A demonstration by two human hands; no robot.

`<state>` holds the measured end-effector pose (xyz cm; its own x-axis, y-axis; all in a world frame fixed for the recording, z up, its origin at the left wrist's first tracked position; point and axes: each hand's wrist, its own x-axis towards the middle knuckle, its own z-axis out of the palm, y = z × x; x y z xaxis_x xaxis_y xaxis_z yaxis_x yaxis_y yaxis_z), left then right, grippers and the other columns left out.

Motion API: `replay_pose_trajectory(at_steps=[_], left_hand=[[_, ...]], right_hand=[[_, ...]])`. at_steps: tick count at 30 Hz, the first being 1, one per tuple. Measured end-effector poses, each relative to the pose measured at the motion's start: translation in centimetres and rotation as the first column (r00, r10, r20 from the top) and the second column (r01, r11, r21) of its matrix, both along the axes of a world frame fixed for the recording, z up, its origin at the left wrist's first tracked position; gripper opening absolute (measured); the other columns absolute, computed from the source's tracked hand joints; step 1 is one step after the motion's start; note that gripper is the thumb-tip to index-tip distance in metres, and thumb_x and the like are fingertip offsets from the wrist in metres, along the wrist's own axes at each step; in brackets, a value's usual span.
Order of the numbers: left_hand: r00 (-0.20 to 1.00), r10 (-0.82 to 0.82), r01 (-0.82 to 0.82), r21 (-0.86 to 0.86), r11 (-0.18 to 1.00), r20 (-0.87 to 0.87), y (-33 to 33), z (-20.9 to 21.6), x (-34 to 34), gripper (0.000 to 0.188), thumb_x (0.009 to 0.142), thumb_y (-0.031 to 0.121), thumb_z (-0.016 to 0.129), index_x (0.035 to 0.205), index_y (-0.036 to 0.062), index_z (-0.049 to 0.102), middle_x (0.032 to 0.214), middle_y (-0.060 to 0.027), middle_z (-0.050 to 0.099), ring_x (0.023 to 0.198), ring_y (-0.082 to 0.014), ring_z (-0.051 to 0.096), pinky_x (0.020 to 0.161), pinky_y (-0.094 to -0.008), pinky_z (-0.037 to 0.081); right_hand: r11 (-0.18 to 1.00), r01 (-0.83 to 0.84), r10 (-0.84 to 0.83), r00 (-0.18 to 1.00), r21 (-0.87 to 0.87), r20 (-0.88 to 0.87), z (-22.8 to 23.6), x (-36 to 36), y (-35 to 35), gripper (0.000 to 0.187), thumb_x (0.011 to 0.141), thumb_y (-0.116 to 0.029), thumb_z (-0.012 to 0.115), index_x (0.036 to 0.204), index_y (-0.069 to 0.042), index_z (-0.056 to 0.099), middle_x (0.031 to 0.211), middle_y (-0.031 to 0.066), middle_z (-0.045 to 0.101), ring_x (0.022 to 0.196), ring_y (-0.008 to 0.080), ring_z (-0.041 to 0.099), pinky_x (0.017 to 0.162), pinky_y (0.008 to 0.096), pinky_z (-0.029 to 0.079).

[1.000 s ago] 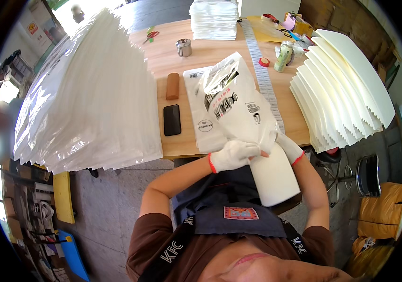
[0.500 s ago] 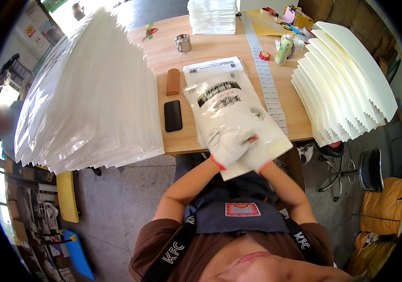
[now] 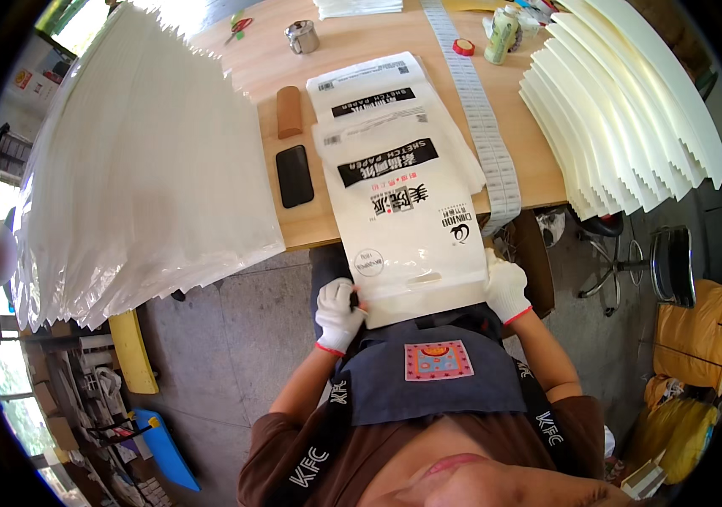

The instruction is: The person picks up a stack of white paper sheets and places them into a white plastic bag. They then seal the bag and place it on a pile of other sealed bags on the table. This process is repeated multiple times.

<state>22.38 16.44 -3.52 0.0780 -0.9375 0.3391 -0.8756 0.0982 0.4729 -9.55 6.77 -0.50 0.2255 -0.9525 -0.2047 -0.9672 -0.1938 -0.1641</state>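
Note:
A printed white plastic bag [image 3: 403, 245] lies over the table's near edge toward my lap, with a stack of cream paper [image 3: 428, 304] sticking out of its near end past the handle slot. My left hand [image 3: 340, 314], in a white glove with a red cuff, is closed at the bag's near left corner; a small dark patch shows by its fingertips. At the near right edge, my right hand [image 3: 507, 287], gloved alike, has its fingers closed against the bag's side. Beneath the far end lies another printed bag [image 3: 361, 84].
A tall pile of clear plastic bags [image 3: 149, 177] stands at left, a fanned stack of cream paper [image 3: 623, 110] at right. Between them are a black phone [image 3: 295, 177], a brown block [image 3: 289, 112], a metal cup [image 3: 301, 36], a label strip [image 3: 475, 110], red tape [image 3: 463, 46] and a spray can [image 3: 502, 35].
My hands have moved apart from together on the bag's near part to its two near corners. The bag now lies straighter and flatter. The view has tilted toward my lap.

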Motion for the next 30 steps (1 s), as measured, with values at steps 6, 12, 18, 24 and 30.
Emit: replay_pose_trajectory(at_steps=[6,12,18,24,30], left_hand=[[0.79,0.098,0.026,0.193,0.981,-0.606,6.7,2.6,-0.2,0.014,0.074,0.001,0.072,0.073,0.0037,0.059,0.071,-0.0077,0.058,0.059,-0.0199,0.056,0.055,-0.0296,0.044],[0.661,0.04,0.368,0.37,0.853,-0.749,9.0,2.6,1.0,0.013,0.08,0.002,0.069,0.074,0.0024,0.057,0.073,-0.0043,0.056,0.063,-0.0102,0.053,0.057,-0.0259,0.042],[0.623,0.208,-0.076,0.206,0.976,-0.754,-0.6,2.7,0.4,0.01,0.091,0.013,0.058,0.093,0.0043,0.054,0.074,0.002,0.05,0.065,-0.0061,0.048,0.059,-0.0214,0.04],[-0.061,0.382,-0.3,0.382,0.874,-0.922,0.6,-6.2,1.9,0.024,0.095,0.027,0.055,0.103,0.0043,0.053,0.084,-0.0091,0.06,0.063,-0.0132,0.053,0.055,-0.0326,0.046],[-0.218,0.588,0.515,0.42,0.748,-0.779,-0.4,-3.1,-3.8,0.064,0.09,0.063,0.044,0.101,0.0005,0.057,0.062,-0.0133,0.057,0.054,-0.023,0.055,0.052,-0.0364,0.047]], right_hand=[[0.937,-0.187,0.249,0.95,0.294,-0.19,3.0,-1.5,5.5,0.022,0.084,-0.025,0.051,0.092,-0.005,0.057,0.074,0.0149,0.067,0.066,0.0317,0.067,0.056,0.0443,0.05],[0.908,-0.389,0.416,0.877,0.153,-0.238,1.0,-2.3,10.0,0.021,0.074,-0.027,0.059,0.075,-0.007,0.066,0.054,0.0086,0.061,0.048,0.0285,0.062,0.047,0.0422,0.044],[0.988,-0.151,0.151,0.988,-0.03,0.015,1.2,0.2,0.6,0.034,0.081,-0.036,0.051,0.08,-0.004,0.064,0.069,0.0148,0.065,0.063,0.0315,0.065,0.059,0.0458,0.049],[0.961,-0.215,0.086,0.829,0.174,0.553,0.7,-1.1,0.1,0.026,0.086,-0.032,0.046,0.088,-0.013,0.063,0.07,0.0117,0.065,0.068,0.0331,0.064,0.064,0.0426,0.049],[0.867,0.021,-0.4,0.626,0.498,0.669,-8.0,1.2,-5.4,0.033,0.094,-0.033,0.045,0.102,-0.007,0.063,0.087,0.0077,0.067,0.074,0.0178,0.066,0.069,0.033,0.05]])
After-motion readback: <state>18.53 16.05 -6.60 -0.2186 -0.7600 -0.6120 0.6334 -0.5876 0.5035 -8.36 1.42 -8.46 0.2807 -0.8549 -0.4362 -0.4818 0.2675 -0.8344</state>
